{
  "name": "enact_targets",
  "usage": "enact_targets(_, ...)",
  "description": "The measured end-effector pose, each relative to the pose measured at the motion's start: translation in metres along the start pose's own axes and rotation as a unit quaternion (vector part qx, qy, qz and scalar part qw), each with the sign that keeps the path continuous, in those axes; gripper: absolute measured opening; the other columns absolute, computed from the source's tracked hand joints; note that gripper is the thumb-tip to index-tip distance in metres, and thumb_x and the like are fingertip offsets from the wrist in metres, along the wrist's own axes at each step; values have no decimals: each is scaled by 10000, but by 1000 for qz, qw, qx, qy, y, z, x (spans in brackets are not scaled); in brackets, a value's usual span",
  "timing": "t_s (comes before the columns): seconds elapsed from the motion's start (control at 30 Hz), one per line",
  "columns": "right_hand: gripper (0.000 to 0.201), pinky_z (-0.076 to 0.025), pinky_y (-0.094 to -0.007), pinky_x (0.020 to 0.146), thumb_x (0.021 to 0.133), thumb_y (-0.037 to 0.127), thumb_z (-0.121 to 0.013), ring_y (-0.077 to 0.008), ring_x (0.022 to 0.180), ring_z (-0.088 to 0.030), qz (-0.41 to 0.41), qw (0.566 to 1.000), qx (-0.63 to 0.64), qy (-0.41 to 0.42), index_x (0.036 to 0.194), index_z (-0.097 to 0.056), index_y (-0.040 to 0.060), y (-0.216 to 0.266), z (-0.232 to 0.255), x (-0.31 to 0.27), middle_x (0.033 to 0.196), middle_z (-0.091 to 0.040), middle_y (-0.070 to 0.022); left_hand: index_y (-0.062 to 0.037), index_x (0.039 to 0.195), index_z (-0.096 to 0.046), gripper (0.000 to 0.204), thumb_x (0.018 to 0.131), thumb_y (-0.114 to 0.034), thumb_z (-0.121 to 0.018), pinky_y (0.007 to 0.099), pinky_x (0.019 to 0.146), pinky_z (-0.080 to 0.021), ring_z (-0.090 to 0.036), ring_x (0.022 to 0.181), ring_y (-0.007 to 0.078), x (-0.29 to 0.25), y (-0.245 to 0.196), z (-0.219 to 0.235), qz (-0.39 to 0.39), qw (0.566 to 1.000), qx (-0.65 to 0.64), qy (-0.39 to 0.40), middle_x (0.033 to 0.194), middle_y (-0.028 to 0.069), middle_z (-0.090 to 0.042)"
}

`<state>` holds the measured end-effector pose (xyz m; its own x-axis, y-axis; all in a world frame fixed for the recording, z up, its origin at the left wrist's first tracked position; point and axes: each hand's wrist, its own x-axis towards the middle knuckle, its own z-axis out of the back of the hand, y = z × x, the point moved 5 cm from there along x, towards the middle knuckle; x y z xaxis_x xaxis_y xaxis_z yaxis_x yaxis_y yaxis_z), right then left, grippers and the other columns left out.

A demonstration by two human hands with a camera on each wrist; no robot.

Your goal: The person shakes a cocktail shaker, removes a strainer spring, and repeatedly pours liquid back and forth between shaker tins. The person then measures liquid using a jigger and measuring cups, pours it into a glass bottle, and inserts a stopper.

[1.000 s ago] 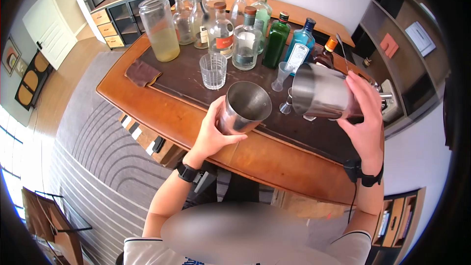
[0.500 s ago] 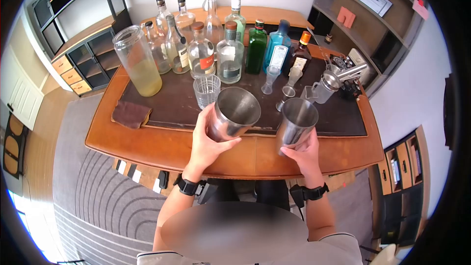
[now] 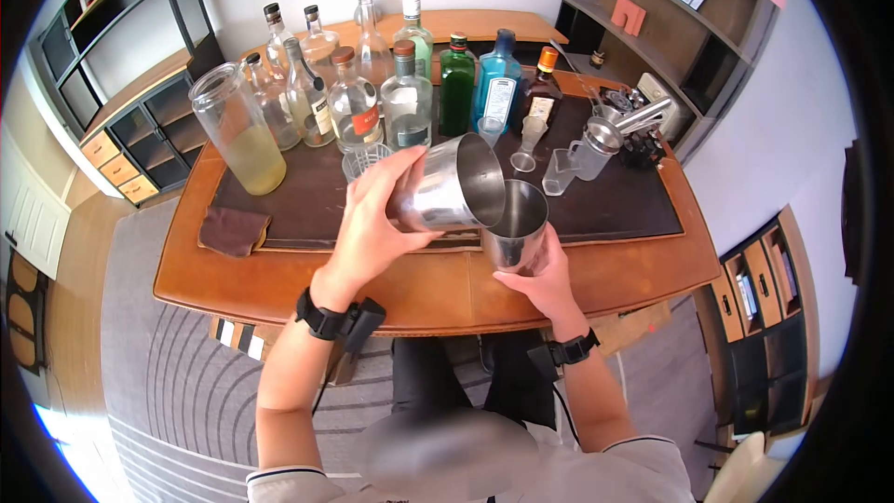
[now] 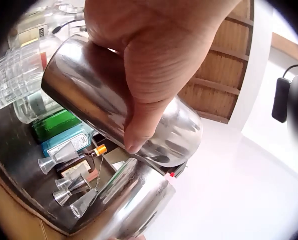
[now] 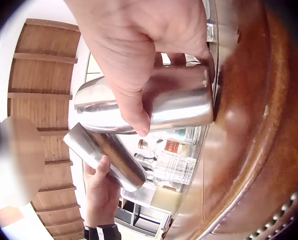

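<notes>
My left hand [image 3: 368, 214] grips a metal shaker tin [image 3: 433, 194], tipped over to the right with its mouth facing right. A second, narrower-looking shaker tin [image 3: 510, 247] is held by my right hand [image 3: 545, 284], more upright, with its mouth up. The tipped tin's rim is right at the mouth of the other tin, overlapping it in the head view. In the left wrist view the thumb lies along the side of the tipped tin [image 4: 89, 85]. No liquid shows between the tins.
Behind the hands stand a cut-glass tumbler [image 3: 363, 163], several bottles [image 3: 408, 102] and a tall jar of yellowish liquid [image 3: 253, 160]. To the right are jiggers [image 3: 529, 140], a small clear pitcher [image 3: 559, 172] and a strainer [image 3: 603, 135]. A brown cloth [image 3: 233, 230] lies on the left.
My right hand has brought its tin from the far right to the middle and turned it more upright. My left hand has tipped its tin to the right, over the other one.
</notes>
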<state>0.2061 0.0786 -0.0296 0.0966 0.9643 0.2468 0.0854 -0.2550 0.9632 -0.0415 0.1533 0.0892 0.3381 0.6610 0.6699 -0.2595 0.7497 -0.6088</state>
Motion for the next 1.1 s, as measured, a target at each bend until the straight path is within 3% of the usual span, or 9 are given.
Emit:
enact_targets(0.1,1038,-409,-367,1126,685,-38,-868,-209,1348,-480,-7,1000,-8,20,1540,-282,12,-2,5,2,1461,-475,-105,-141,1391,-540,926,541,-48,-897,434,1061,-384,-566,1237,257,14,-25,3,-58,989,131,28,1357,43,-601)
enact_targets(0.2,1034,-401,-363,1131,681,-34,-873,-200,1351,-474,1,999,22,33,1534,-291,10,-3,7,3,1464,-471,-99,-121,1392,-538,926,545,-73,-911,441,1071,-390,-572,1238,296,26,-43,2,-94,971,213,60,1351,82,-608)
enact_targets(0.43,1016,-403,-359,1127,677,-19,-880,-195,1346,-474,17,998,47,25,1520,-313,9,-5,20,2,1453,-476,-93,-166,1393,-543,915,554,-69,-895,449,1065,-379,-550,1264,267,42,-69,-16,-119,948,271,115,1376,23,-597)
enact_targets(0.63,1041,-392,-350,1133,669,-1,-889,-200,1349,-468,-2,998,59,18,1528,-301,8,-1,30,-4,1455,-470,-101,-179,1376,-565,905,536,-58,-878,457,1062,-374,-541,1266,239,60,-82,-36,-184,911,341,144,1389,-5,-590)
enact_targets(0.7,1057,-385,-347,1140,668,-7,-887,-208,1360,-460,12,999,46,24,1535,-283,6,-3,33,-4,1464,-458,-109,-236,1359,-583,881,542,-80,-871,484,1044,-382,-556,1233,204,65,-85,-42,-212,892,371,148,1366,-23,-594)
enact_targets(0.8,1069,-383,-347,1143,665,-7,-889,-210,1365,-454,9,997,73,13,1539,-272,5,-4,37,-6,1467,-451,-113,-183,1361,-581,902,520,-31,-870,456,1055,-379,-546,1262,233,74,-96,-46,-221,887,372,161,1385,2,-593)
enact_targets(1.03,1079,-383,-353,1142,659,-13,-893,-204,1360,-456,7,994,110,21,1540,-270,6,-8,38,-8,1460,-457,-113,-200,1334,-606,873,515,-11,-842,466,1045,-394,-555,1238,234,88,-122,-55,-275,852,403,191,1353,2,-609)
enact_targets(1.1,1078,-385,-358,1141,656,-15,-896,-205,1362,-455,17,992,120,22,1539,-278,6,-10,38,-8,1458,-460,-113,-224,1320,-611,843,532,-28,-837,478,1050,-400,-564,1220,226,90,-131,-60,-303,823,437,200,1341,-6,-616)
